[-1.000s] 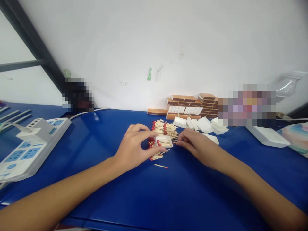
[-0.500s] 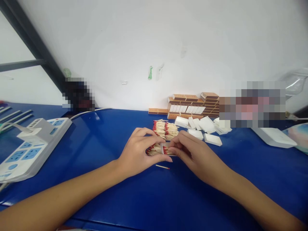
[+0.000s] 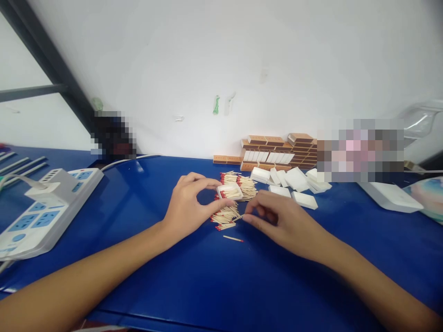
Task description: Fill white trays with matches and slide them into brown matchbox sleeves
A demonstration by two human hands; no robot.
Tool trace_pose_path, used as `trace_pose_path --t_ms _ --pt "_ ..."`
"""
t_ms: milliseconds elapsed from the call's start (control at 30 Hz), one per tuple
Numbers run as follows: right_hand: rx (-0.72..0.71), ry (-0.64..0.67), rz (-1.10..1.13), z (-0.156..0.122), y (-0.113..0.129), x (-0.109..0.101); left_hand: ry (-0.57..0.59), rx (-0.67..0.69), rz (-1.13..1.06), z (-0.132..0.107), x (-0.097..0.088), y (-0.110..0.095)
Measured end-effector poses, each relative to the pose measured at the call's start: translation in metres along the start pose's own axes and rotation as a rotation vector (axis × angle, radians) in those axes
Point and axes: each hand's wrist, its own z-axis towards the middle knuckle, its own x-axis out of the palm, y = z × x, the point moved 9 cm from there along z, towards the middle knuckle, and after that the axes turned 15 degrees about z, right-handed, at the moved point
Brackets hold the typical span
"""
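Note:
My left hand (image 3: 187,207) pinches a small white matchbox tray (image 3: 230,191) with red-tipped matches in it, held between thumb and fingers just above the table. Below the tray lies a loose pile of matches (image 3: 225,216). My right hand (image 3: 277,219) rests beside that pile with its fingers curled together at the pile's right edge; what they pinch is too small to see. A second heap of matches (image 3: 242,183) lies behind the tray. One single match (image 3: 232,238) lies alone nearer to me.
Empty white trays (image 3: 294,184) lie scattered to the right, with stacked brown matchbox sleeves (image 3: 277,150) against the wall. A white power strip (image 3: 41,207) sits far left. A white flat box (image 3: 391,196) is at the right on the blue table (image 3: 221,276).
My left hand has lifted the tray up and back from the pile. My right hand let go of the tray and dropped to the pile's right edge.

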Motion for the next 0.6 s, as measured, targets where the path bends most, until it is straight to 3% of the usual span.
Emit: trace_pose_path --t_ms 200,333,433,600 --pt "0.027 0.188 0.044 -0.008 0.009 0.034 -0.017 0.052 0.03 -0.002 -0.001 -0.008" --pt "0.045 0.254 0.039 -0.011 0.009 0.045 -0.004 0.068 0.034 -0.003 0.001 -0.01" --pt "0.045 0.272 0.077 -0.012 0.01 0.043 0.002 0.065 0.038 -0.003 0.001 -0.009" --pt "0.123 0.188 0.228 -0.011 0.009 0.016 0.016 0.074 0.042 -0.003 0.003 -0.008"
